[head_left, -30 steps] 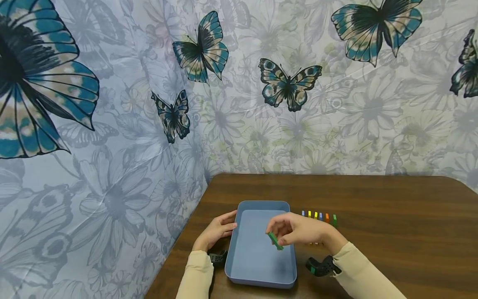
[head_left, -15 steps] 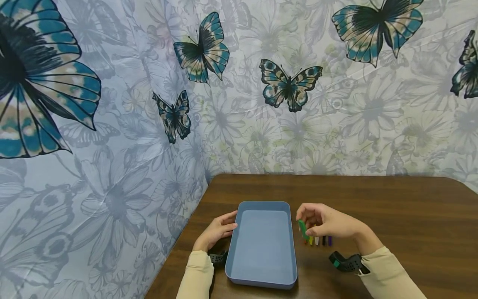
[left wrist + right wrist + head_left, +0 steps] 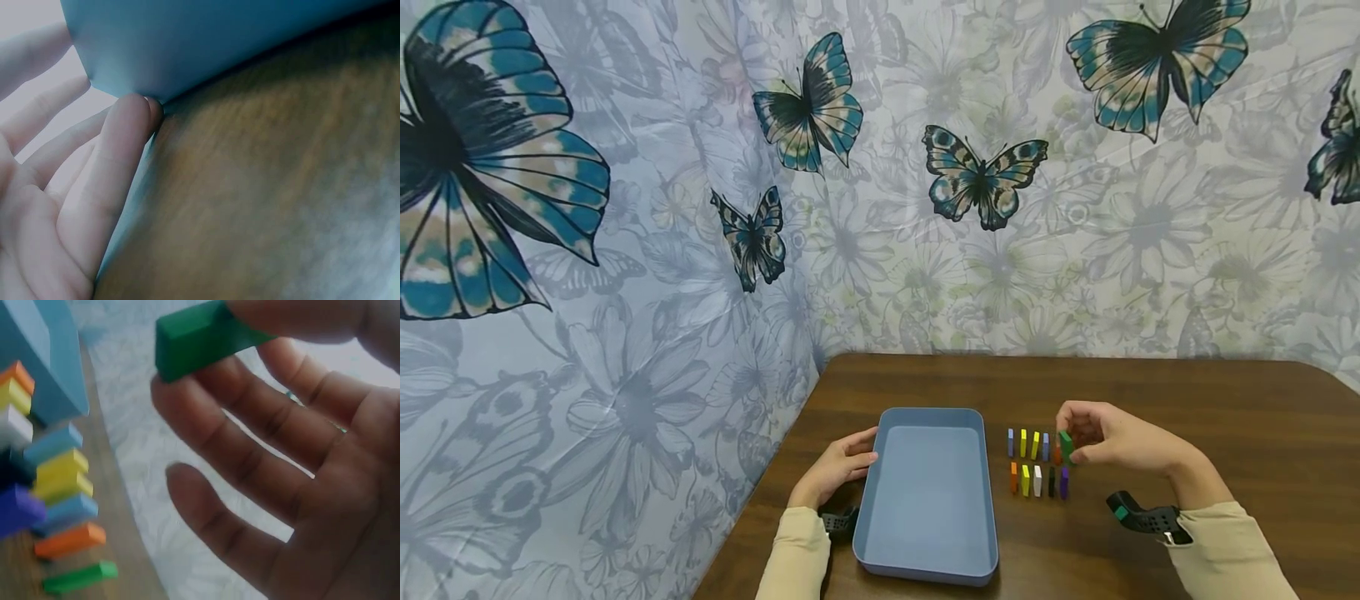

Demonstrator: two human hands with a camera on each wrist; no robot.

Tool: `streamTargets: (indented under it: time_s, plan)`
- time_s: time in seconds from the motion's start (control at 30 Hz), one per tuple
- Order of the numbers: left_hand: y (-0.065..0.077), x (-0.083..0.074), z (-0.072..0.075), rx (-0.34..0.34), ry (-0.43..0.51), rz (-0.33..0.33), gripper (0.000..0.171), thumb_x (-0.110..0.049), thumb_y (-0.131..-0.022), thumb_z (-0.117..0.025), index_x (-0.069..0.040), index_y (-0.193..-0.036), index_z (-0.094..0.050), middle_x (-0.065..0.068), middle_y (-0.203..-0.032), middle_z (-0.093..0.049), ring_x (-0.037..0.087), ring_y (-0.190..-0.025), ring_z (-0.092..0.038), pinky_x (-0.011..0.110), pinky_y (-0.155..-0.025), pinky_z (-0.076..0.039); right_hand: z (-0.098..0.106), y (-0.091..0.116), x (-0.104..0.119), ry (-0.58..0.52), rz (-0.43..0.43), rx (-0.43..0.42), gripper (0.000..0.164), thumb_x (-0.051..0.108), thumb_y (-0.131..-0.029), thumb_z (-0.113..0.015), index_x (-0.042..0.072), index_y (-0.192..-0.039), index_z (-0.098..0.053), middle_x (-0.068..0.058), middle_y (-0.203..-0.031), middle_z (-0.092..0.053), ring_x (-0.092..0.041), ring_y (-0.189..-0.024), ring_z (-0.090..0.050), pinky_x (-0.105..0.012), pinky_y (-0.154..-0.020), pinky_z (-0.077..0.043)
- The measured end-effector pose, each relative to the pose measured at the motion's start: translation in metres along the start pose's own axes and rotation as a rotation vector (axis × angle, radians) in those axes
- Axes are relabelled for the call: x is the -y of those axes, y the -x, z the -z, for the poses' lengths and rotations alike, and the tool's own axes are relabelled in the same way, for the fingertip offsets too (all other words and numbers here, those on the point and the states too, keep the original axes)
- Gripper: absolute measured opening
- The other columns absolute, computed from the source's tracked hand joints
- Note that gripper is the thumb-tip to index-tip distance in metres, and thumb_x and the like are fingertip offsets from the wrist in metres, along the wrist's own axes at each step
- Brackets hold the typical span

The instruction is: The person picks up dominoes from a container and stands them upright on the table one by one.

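Observation:
My right hand (image 3: 1112,437) pinches a green block (image 3: 197,340) between thumb and fingertips, held above the table near the right end of two rows of small upright blocks. The back row has a blue block (image 3: 1011,442), yellow blocks, another blue, an orange and a green block (image 3: 78,579), the last seen in the right wrist view. In front stand an orange, a yellow, a white (image 3: 1037,481), a black and a purple block (image 3: 1063,483). My left hand (image 3: 835,469) touches the left wall of the blue-grey tray (image 3: 925,500) with extended fingers; nothing lies in the tray.
The brown wooden table (image 3: 1210,433) extends right of the blocks and behind the tray. A wall covering with butterflies (image 3: 985,179) rises along the table's back and left edges. A black band (image 3: 1150,517) is on the right wrist, another on the left.
My right hand has moved right with the green block, from above the tray to the right end of the block rows. The left hand has stayed at the tray.

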State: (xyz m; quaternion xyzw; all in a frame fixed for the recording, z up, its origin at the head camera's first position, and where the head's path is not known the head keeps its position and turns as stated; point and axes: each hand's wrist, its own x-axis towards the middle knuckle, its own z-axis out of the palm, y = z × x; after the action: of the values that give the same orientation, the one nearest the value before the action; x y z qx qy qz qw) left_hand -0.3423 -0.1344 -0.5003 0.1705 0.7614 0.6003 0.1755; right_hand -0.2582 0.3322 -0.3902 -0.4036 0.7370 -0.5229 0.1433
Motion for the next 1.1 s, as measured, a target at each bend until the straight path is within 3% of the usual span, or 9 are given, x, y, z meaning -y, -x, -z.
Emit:
streamTargets:
  time_s: [0.17,0.47,0.6,0.73,0.97,1.1]
  plan:
    - [0.0,0.0,0.0,0.0,0.007,-0.012,0.066,-0.028,-0.1,-0.064,-0.01,-0.157,-0.035,0.026,-0.148,-0.047,0.036,-0.13,-0.056,0.046,-0.106,-0.05,0.007,0.011,-0.015,-0.01,-0.051,-0.008,0.015,-0.009,-0.095,-0.055,-0.008,-0.103,-0.043,-0.011,-0.083,-0.044,-0.027,-0.07,-0.042,-0.035,-0.059,-0.044]
    - [-0.001,0.001,0.001,0.006,0.014,-0.016,0.066,-0.027,-0.1,-0.064,-0.009,-0.157,-0.035,0.027,-0.147,-0.048,0.034,-0.129,-0.057,0.045,-0.105,-0.051,0.01,0.021,-0.044,-0.094,-0.128,0.027,0.014,-0.01,-0.094,-0.054,-0.012,-0.099,-0.042,-0.002,-0.084,-0.051,-0.023,-0.067,-0.042,-0.035,-0.059,-0.043]
    - [-0.002,0.001,0.001,0.008,0.018,-0.017,0.066,-0.026,-0.1,-0.064,-0.009,-0.157,-0.035,0.027,-0.147,-0.047,0.034,-0.129,-0.057,0.045,-0.105,-0.051,0.009,0.025,-0.052,-0.123,-0.153,0.045,0.016,-0.011,-0.093,-0.053,-0.015,-0.097,-0.039,-0.008,-0.081,-0.047,-0.026,-0.067,-0.04,-0.039,-0.059,-0.039]
    - [-0.003,0.003,0.001,0.007,0.023,-0.012,0.066,-0.027,-0.1,-0.064,-0.009,-0.156,-0.035,0.027,-0.147,-0.047,0.034,-0.129,-0.057,0.045,-0.105,-0.051,0.007,0.028,-0.061,-0.142,-0.163,0.052,0.019,-0.011,-0.092,-0.054,-0.018,-0.096,-0.037,-0.006,-0.081,-0.045,-0.029,-0.067,-0.037,-0.04,-0.058,-0.036]
    - [-0.003,0.002,0.001,0.008,0.022,-0.015,0.066,-0.026,-0.1,-0.064,-0.009,-0.157,-0.035,0.027,-0.148,-0.047,0.034,-0.129,-0.057,0.045,-0.105,-0.051,0.006,0.028,-0.07,-0.112,-0.197,0.043,0.022,-0.01,-0.089,-0.057,-0.018,-0.096,-0.037,0.003,-0.085,-0.049,-0.005,-0.07,-0.045,-0.032,-0.061,-0.047]
    - [-0.003,0.002,0.001,0.01,0.013,-0.014,0.066,-0.027,-0.1,-0.063,-0.01,-0.157,-0.035,0.027,-0.148,-0.047,0.034,-0.129,-0.057,0.045,-0.105,-0.051,0.004,0.027,-0.072,-0.101,-0.208,0.044,0.024,-0.01,-0.089,-0.059,-0.017,-0.096,-0.037,0.003,-0.085,-0.049,-0.002,-0.073,-0.048,-0.029,-0.062,-0.048]
